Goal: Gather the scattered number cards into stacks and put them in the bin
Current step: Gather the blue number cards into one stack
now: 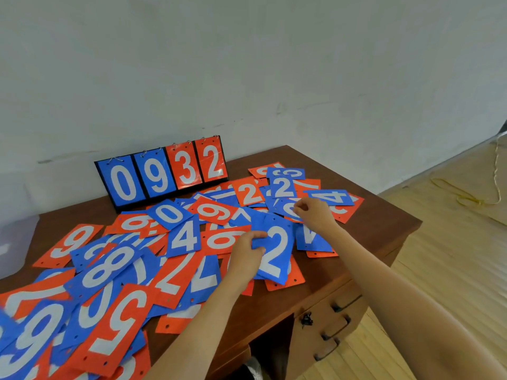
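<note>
Lots of red and blue cards with big white numbers lie all over the worktop. They point every which way and lie on top of each other. A blue 2 card sits near the front edge. Its long side runs from the far side toward the person, a bit tilted, and the 2 reads the right way up. A blue 4 card just left of it stands the same way. A red 5 card near the front left leans to the right. A blue 8 card lies slanted over the pile. Far right, another blue 4 card lies on its side.

The worktop is dark brown wood with drawers at the front right. At the back a scoreboard stands up and shows 0 9 3 2, two blue and two red. Behind it is a plain grey wall. The floor is light wood, and a yellow cord lies on it. At the far left is something pale and blurry; I cannot tell what it is.

The left hand pinches the left edge of the blue 2 card, thumb on top and fingers curled under. The right hand is farther back, over the cards on the right. Its fingers are curled in and its fingertips pinch the edge of a blue card there.
</note>
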A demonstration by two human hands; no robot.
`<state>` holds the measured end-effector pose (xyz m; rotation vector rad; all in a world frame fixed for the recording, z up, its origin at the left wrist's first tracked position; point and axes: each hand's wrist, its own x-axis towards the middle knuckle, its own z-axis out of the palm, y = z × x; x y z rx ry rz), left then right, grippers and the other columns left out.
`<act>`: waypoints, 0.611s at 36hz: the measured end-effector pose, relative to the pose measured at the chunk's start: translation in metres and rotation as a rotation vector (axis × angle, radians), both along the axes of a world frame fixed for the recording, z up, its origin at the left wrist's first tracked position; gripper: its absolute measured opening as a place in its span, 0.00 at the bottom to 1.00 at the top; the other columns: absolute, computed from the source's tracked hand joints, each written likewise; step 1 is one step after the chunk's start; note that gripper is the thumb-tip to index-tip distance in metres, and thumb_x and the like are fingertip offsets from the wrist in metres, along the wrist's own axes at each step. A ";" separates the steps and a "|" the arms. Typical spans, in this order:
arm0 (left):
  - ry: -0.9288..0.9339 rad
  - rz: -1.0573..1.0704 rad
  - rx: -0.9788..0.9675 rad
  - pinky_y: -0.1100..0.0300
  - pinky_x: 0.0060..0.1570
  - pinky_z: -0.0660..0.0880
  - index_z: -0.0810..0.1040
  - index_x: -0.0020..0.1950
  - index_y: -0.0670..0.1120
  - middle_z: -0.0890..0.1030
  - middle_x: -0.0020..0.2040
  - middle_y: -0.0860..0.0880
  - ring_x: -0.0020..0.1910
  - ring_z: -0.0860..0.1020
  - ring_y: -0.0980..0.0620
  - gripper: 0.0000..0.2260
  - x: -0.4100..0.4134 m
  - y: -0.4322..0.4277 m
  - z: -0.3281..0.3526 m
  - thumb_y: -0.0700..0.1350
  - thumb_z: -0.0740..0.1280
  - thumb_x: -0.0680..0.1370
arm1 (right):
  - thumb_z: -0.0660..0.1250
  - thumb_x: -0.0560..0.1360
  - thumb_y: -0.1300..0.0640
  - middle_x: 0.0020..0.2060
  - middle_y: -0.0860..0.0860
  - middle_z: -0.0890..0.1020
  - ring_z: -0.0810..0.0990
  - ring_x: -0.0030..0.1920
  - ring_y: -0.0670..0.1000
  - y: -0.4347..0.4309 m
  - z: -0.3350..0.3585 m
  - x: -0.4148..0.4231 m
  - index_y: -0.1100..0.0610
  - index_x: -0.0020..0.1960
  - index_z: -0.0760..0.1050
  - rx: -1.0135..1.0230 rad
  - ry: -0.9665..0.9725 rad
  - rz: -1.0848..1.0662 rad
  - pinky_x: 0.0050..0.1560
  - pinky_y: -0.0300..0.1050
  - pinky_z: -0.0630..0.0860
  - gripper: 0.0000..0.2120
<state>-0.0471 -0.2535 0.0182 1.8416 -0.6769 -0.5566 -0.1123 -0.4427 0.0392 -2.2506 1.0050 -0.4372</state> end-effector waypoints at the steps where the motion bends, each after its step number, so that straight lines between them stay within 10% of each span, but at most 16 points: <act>1: 0.012 0.027 -0.002 0.53 0.45 0.78 0.76 0.59 0.49 0.73 0.62 0.51 0.48 0.78 0.53 0.13 0.002 0.000 0.000 0.35 0.62 0.78 | 0.64 0.78 0.52 0.61 0.56 0.77 0.77 0.55 0.54 -0.002 -0.003 0.002 0.59 0.65 0.72 -0.011 0.104 0.036 0.53 0.46 0.74 0.18; 6: 0.000 0.106 -0.019 0.58 0.41 0.80 0.74 0.58 0.50 0.72 0.64 0.51 0.53 0.77 0.53 0.12 0.013 0.001 -0.002 0.37 0.62 0.79 | 0.62 0.78 0.49 0.72 0.56 0.65 0.64 0.72 0.56 -0.011 -0.020 0.014 0.58 0.75 0.57 -0.159 0.439 0.164 0.70 0.49 0.63 0.30; 22: 0.078 0.160 -0.051 0.68 0.28 0.74 0.75 0.59 0.49 0.73 0.58 0.51 0.48 0.80 0.54 0.11 0.020 0.037 0.006 0.38 0.63 0.79 | 0.58 0.78 0.64 0.55 0.56 0.79 0.78 0.55 0.57 0.020 -0.013 0.022 0.58 0.64 0.70 -0.640 0.716 0.274 0.49 0.48 0.76 0.14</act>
